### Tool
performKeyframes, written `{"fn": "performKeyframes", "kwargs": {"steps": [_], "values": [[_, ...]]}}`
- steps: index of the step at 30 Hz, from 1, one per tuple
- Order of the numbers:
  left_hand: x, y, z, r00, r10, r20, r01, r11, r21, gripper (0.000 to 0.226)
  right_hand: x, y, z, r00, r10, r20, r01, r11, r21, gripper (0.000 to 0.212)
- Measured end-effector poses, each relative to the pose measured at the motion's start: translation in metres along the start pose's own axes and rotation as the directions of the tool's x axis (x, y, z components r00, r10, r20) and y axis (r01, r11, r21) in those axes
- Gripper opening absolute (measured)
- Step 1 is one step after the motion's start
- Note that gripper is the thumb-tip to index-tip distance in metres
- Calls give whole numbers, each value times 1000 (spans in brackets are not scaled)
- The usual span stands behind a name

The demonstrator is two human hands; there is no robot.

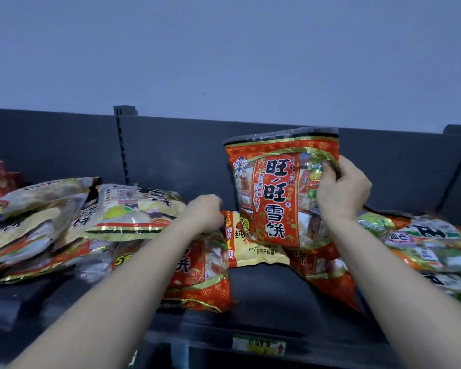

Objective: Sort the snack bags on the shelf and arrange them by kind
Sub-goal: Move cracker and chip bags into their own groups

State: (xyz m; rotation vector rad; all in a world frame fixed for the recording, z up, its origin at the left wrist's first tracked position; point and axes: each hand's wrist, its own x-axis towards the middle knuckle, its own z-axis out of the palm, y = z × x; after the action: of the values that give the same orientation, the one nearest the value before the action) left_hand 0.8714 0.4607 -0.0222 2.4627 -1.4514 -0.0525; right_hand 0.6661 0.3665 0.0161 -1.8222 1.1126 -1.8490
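Shelf (264, 283): dark, runs under both grips. Pale snack bags (133, 209) are heaped left of my left grip (205, 211). Green bags (423, 243) lie right of my right grip (342, 191).

Red snack bag (274, 198): stands upright in my right grip, long axis vertical, top seal up, print facing me. My thumb is on its front, my fingers behind its right edge.

Left grip: fingers curled at the top edge of the yellow bag (250, 251). Holding or only touching, cannot tell.
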Motion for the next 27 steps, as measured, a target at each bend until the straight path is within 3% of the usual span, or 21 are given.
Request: {"fn": "performKeyframes", "kwargs": {"steps": [8, 12, 16, 18, 23, 25, 27], "values": [[56, 15, 55, 975, -57, 216, 74, 995, -70, 28, 9, 27, -4, 999, -14, -31, 13, 999, -34, 19], [76, 19, 73, 961, -105, 256, 145, 979, -144, 34, 16, 37, -6, 1000, 8, -12, -8, 1000, -20, 22], [91, 11, 79, 942, -273, 195, 327, 880, -346, 33, 22, 47, -5, 999, 30, -18, -31, 999, -35, 24], [96, 11, 76, 942, -303, 145, 335, 820, -464, 23, 24, 51, -5, 999, 44, -20, -45, 998, -40, 25], [98, 29, 53, 912, -386, -137, 180, 679, -712, 27, 26, 54, -3, 999, 51, -12, -51, 998, -37, 25], [94, 33, 39, 869, -422, -260, 68, 621, -781, 25, 27, 53, -4, 998, 63, -25, -63, 998, -19, 27], [92, 32, 20, 800, -503, -328, -61, 474, -878, 28, 25, 51, -4, 998, 66, -21, -66, 998, -23, 27]]}}
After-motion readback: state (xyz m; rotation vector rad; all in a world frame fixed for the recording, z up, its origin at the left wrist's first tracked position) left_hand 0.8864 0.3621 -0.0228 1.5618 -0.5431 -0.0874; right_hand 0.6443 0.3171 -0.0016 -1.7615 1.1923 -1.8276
